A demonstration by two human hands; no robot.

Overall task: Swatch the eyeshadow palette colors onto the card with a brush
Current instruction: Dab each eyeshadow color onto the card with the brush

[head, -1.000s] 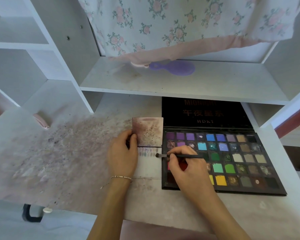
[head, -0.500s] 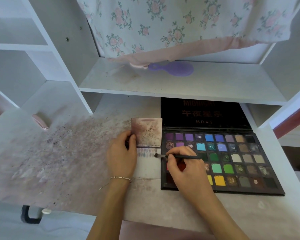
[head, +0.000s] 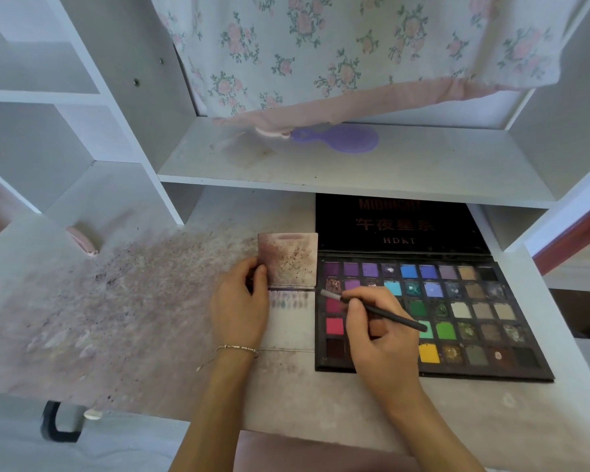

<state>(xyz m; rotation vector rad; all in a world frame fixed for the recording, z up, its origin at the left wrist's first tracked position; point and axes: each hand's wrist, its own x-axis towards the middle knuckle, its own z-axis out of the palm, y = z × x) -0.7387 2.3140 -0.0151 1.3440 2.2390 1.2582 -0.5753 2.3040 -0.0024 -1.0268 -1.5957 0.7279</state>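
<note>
A black eyeshadow palette lies open on the desk at the right, its pans in several colours and its lid propped back. To its left lies a white card with a row of small swatches near its top and a stained, upright flap above. My left hand holds the card's left edge, thumb on the flap. My right hand grips a thin black brush; its bristle tip sits over the palette's left pans, just right of the card.
The desk left of the card is dusted with dark powder. A purple hand mirror lies on the shelf above, under a floral cloth. A pink object sits by the left cubby. A stool edge shows below.
The brush tip has shifted right, from over the card's right edge onto the palette's left pans. My left hand has stayed on the card.
</note>
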